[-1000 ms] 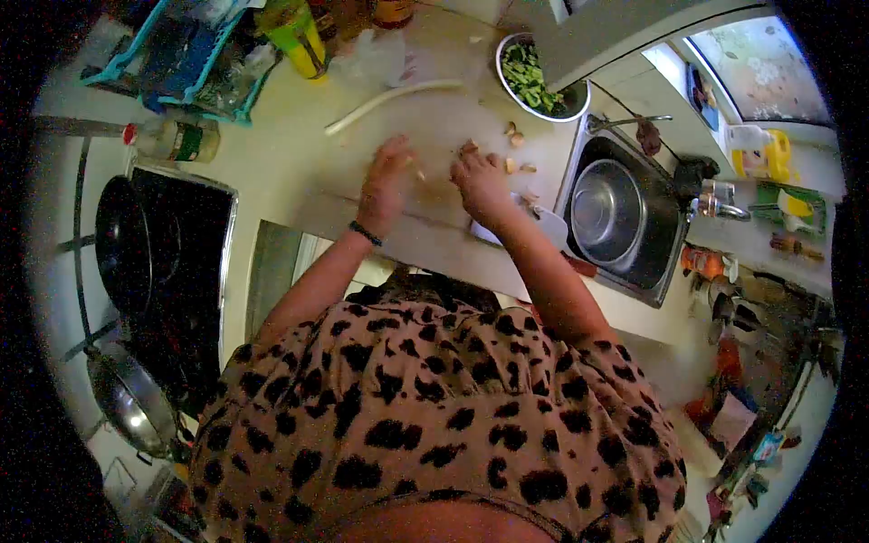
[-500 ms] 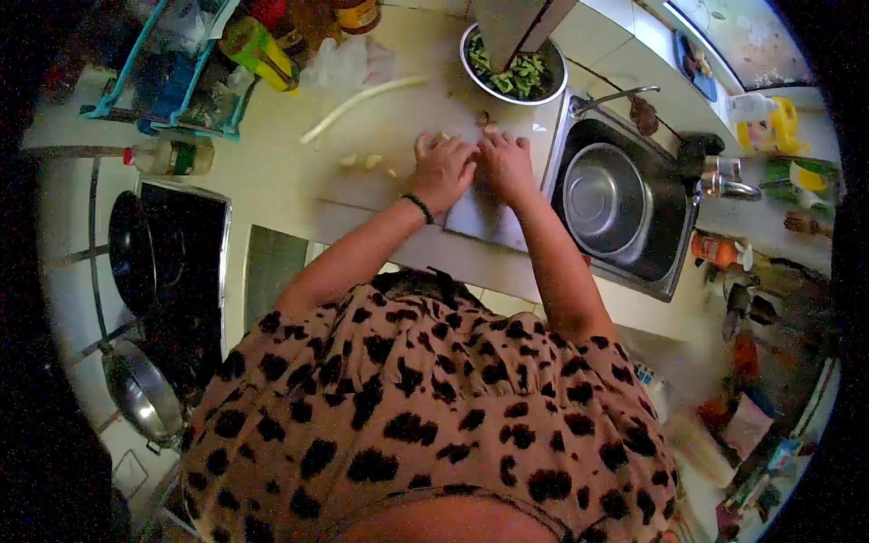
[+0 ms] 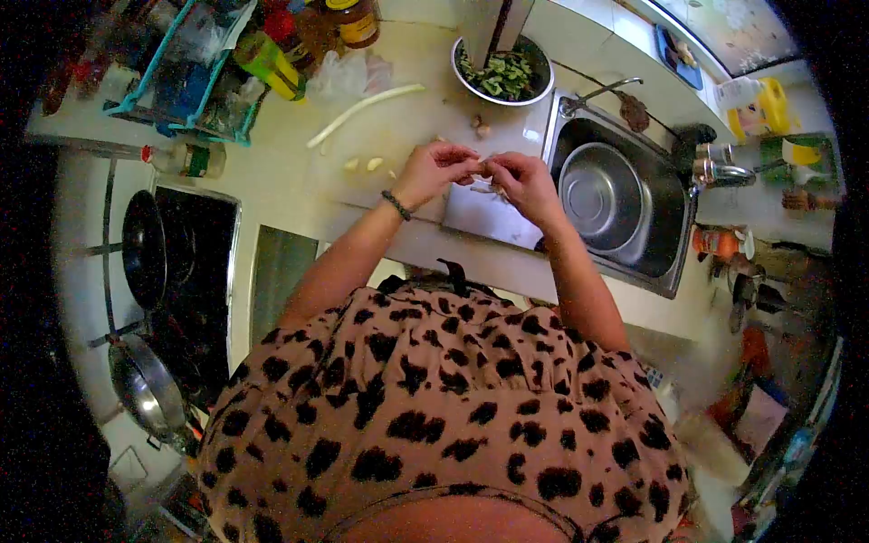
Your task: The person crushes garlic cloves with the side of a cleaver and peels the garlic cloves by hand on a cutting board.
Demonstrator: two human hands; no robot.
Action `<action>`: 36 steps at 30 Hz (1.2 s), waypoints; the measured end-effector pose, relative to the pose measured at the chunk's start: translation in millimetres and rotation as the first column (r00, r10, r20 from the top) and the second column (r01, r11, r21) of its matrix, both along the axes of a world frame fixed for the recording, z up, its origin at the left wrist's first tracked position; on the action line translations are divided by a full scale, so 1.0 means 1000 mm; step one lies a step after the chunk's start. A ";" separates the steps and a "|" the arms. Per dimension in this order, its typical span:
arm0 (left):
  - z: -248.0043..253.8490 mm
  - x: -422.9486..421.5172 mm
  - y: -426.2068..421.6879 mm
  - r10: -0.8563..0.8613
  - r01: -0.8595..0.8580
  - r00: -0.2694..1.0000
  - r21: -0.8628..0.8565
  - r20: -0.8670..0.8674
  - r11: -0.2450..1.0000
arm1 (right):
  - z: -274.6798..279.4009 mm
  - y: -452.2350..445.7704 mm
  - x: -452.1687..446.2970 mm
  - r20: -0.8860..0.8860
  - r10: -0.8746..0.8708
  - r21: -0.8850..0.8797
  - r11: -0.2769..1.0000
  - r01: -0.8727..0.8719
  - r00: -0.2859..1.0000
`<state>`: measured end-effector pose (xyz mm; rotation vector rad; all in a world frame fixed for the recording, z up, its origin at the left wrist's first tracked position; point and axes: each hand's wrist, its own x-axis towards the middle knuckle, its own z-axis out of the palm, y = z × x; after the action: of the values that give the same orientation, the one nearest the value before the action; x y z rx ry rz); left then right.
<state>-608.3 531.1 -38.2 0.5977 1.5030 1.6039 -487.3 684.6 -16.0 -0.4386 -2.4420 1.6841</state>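
Note:
My left hand (image 3: 433, 172) and my right hand (image 3: 529, 185) meet fingertip to fingertip, pinching a small garlic clove (image 3: 481, 168) that the fingers mostly hide. Below them lies a broad, shiny metal cleaver blade (image 3: 489, 217), with bits of skin near its upper edge. Left of my left hand are a few pale peeled garlic cloves (image 3: 374, 164). Beyond my fingers sit some brownish unpeeled cloves (image 3: 482, 131). A long white scallion stalk (image 3: 367, 113) lies farther back on the left.
A white-rimmed bowl of chopped greens (image 3: 500, 80) stands at the back. To the right is a sink (image 3: 665, 244) holding a metal basin (image 3: 602, 199). On the left are a stove (image 3: 195, 271), a pan (image 3: 143, 253), a bottle (image 3: 190, 160) and a blue rack (image 3: 176, 122).
My hands have lifted off the counter and drawn slightly nearer, now pinching the clove together between fingertips. The view has shifted a little.

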 end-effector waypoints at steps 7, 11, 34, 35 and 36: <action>0.010 0.004 -0.002 -0.033 0.032 0.998 0.008 0.045 0.999 | 0.030 -0.004 0.001 0.098 0.073 0.165 0.982 -0.089 0.993; 0.005 0.017 -0.003 0.008 -0.023 0.991 0.108 0.137 0.994 | 0.012 -0.014 0.002 0.055 0.001 0.136 0.991 -0.008 0.999; 0.010 0.036 -0.007 0.115 -0.151 0.905 -0.058 -0.409 0.987 | 0.002 -0.026 -0.005 -0.130 -0.150 0.129 0.978 0.166 0.980; 0.010 0.037 -0.009 0.134 -0.177 0.900 -0.067 -0.414 0.982 | 0.018 -0.029 -0.004 -0.127 -0.129 0.100 0.985 0.142 0.983; 0.009 0.038 -0.006 0.225 -0.232 0.942 0.005 -0.250 0.973 | 0.007 -0.025 -0.006 -0.101 -0.109 0.104 0.987 0.119 0.989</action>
<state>-570.3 524.7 -29.6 0.6485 1.8319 1.7316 -493.0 659.6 -8.7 -0.4633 -2.3785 1.4830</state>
